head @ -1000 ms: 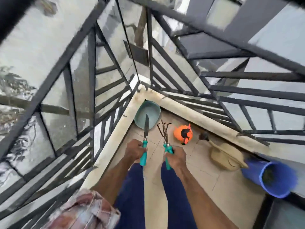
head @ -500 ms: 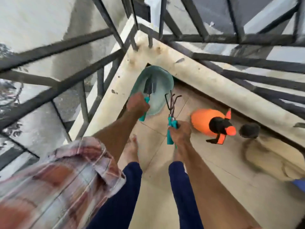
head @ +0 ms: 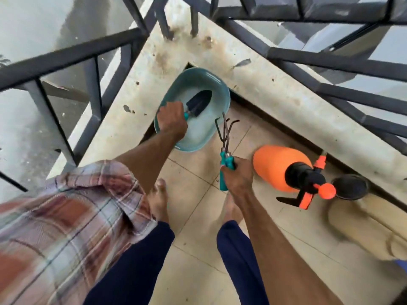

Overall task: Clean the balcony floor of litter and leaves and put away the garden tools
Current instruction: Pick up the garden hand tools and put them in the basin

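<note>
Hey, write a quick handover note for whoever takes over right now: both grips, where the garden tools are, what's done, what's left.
Left grip holds the trowel by its handle, blade inside the teal basin in the balcony corner.
Right grip holds the pronged hand tools above the tiles, beside the basin, not in it.
Orange sprayer lies on its side on the tiles to the right.
Done: trowel nearly stowed. Left: release it, add the pronged tools, probably deal with the sprayer.

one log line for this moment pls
left hand: grips trowel, blade in teal basin | right hand: grips pronged hand tools beside basin | orange sprayer: lying on tiles
</note>
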